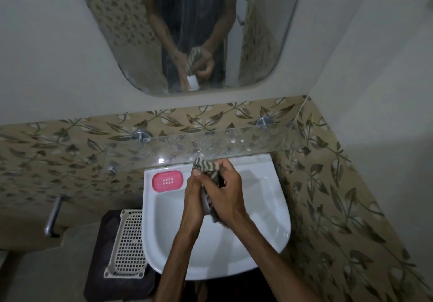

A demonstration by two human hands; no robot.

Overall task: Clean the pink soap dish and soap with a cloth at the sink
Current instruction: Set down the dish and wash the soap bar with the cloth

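The pink soap dish [167, 181] sits on the back left ledge of the white sink [276, 226], holding nothing, its drain holes showing. It looks like light, stiff moulded plastic; it should lift easily by its long rims, though a wet ledge could let it slide under a wipe, so steadying one end would help.

To its right, over the basin, the left hand [194, 198] has its fingers curled around a pale bar that seems to be the soap [206, 204], mostly hidden between the two hands. The bar is probably hard but slick when damp, best held across its narrow sides instead of its broad faces.

The right hand [228, 195] grips the striped cloth [206, 164], fingers folded closed on it and pressing it against the soap. The cloth is soft and limp: it bunches above the knuckles and a tail hangs below the hand. Bunched, it should give a surer hold on the bar.
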